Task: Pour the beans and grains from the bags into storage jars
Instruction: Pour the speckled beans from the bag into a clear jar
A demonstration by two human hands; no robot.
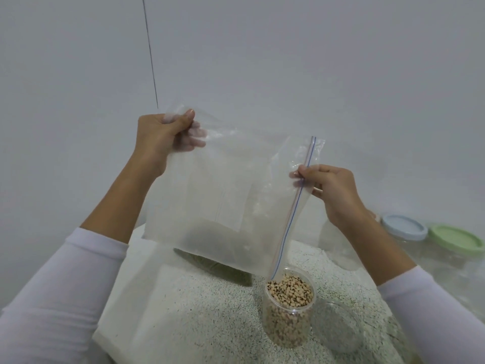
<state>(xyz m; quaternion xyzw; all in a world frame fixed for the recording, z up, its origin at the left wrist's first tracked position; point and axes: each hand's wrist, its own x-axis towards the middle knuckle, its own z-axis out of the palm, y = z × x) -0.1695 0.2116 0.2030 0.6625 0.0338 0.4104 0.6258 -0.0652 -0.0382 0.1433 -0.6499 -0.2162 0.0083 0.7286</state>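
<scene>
Holding the emptied zip bag (217,195) tilted over the bean-filled jar (290,303) near the surface's (199,324) front edge, left hand (160,135) pinches its bottom corner, right hand (328,187) its zipper mouth. This pour looks finished; next, set the bag aside and cap the jar.

Both arms wear long, close-fitting white sleeves (65,279) that end partway up the forearm. The 2 hands, left hand (160,135) and right hand (333,190), are bare.

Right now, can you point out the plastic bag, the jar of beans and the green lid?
plastic bag (210,195): head view, middle of its clear panel.
jar of beans (290,306): head view, its clear wall below the rim.
green lid (455,239): head view, its top face.
</scene>
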